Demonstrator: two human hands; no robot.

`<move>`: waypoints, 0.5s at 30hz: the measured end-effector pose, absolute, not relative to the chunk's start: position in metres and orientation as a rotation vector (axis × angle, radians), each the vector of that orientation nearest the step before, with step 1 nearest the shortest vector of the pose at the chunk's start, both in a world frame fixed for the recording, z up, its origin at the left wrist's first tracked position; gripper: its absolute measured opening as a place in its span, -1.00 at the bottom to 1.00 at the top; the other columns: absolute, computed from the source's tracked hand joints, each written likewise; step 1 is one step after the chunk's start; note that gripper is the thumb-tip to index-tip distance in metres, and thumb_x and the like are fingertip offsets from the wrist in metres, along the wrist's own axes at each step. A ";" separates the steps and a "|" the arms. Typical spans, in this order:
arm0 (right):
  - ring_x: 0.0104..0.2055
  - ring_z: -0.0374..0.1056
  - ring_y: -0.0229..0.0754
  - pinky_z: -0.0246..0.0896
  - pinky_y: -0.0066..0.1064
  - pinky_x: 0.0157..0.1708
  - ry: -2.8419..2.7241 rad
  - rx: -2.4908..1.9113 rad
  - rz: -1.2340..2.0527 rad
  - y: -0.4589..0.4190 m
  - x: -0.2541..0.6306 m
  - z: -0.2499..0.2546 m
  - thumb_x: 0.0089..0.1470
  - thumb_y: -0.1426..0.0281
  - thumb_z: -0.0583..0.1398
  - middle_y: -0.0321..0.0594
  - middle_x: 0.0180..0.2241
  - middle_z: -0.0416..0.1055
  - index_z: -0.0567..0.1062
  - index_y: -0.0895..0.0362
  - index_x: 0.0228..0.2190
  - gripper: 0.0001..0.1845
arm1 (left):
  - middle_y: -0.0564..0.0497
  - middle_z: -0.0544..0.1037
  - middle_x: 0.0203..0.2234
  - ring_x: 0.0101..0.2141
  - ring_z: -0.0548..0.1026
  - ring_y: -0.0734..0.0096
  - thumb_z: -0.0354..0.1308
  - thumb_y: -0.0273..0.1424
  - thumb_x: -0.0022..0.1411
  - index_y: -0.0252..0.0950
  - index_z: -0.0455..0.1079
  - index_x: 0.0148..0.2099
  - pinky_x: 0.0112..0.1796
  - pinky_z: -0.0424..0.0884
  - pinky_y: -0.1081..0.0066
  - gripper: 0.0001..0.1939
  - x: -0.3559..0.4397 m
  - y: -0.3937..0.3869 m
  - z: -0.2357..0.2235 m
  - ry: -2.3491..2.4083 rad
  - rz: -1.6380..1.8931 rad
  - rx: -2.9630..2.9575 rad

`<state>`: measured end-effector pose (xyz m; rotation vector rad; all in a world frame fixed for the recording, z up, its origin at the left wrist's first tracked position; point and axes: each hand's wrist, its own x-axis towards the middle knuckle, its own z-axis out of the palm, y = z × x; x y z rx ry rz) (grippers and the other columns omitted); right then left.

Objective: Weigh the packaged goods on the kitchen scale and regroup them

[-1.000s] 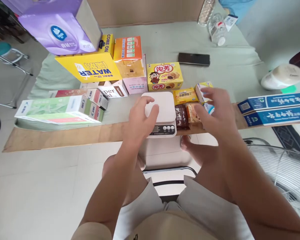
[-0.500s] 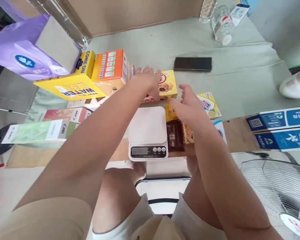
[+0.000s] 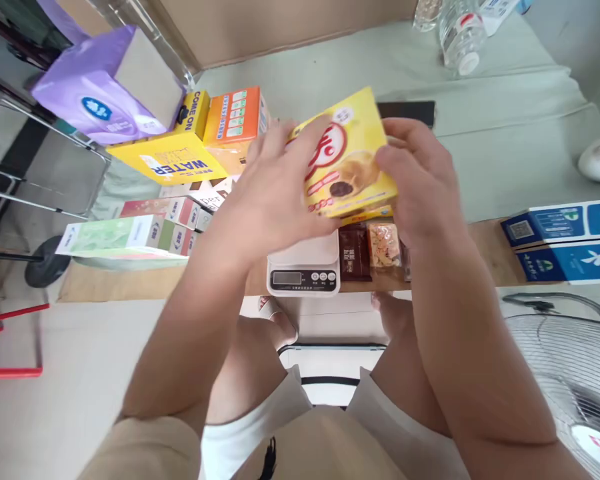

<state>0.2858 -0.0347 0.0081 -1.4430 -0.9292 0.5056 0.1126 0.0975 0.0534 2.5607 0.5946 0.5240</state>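
Note:
A yellow snack box with a picture of filled puffs is held up, tilted, over the table. My left hand is closed over its left end, and my right hand grips its right edge, thumb on the front. Below the box stands a white kitchen scale, its display dark; the box and my left hand hide part of its plate. Right of the scale lie a dark brown packet and a clear-wrapped snack.
Left are a yellow carton under a purple tissue pack, an orange box, and a green box. Behind my right hand lies a dark phone. Bottles, blue boxes and a fan are right.
Both hands have closed on the yellow box and lifted it off the table, tilting it. Before, my left hand was over it and my right hand was apart from it. The view has shifted.

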 end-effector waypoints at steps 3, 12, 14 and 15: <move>-0.08 0.61 -0.07 0.62 -0.13 -0.11 -0.986 -1.435 0.757 -0.038 0.262 0.012 0.11 0.29 0.29 -0.15 0.07 0.58 0.45 0.03 0.09 -0.51 | -0.06 0.27 0.41 0.45 0.11 -0.36 0.64 0.04 -0.22 0.09 0.26 0.43 0.44 0.16 -0.23 0.17 0.054 0.082 0.024 0.632 0.695 2.428; 0.04 0.53 0.07 0.44 0.19 0.17 -1.084 -1.943 0.639 -0.036 0.239 0.011 0.12 0.37 0.31 -0.10 -0.01 0.58 0.53 0.05 -0.04 -0.66 | -0.05 0.22 0.46 0.54 0.02 -0.11 0.49 0.20 -0.05 0.01 0.32 0.33 0.49 0.09 -0.08 -0.04 0.009 0.078 -0.037 0.692 0.960 1.986; 0.04 0.53 0.08 0.41 0.20 0.19 -1.033 -1.995 0.565 -0.037 0.239 0.015 0.12 0.39 0.30 -0.08 0.00 0.57 0.53 0.05 -0.06 -0.69 | -0.04 0.35 0.36 0.49 0.15 0.01 0.40 0.19 0.07 0.00 0.38 0.23 0.42 0.23 0.02 -0.24 0.011 0.080 -0.040 0.779 1.083 1.775; 0.03 0.53 0.06 0.41 0.18 0.19 -1.016 -2.002 0.530 -0.038 0.239 0.016 0.12 0.38 0.30 -0.09 -0.01 0.57 0.53 0.05 -0.07 -0.70 | -0.04 0.43 0.27 0.42 0.27 0.06 0.37 0.13 0.12 -0.03 0.41 0.15 0.34 0.35 0.09 -0.36 0.012 0.081 -0.041 0.857 1.123 1.662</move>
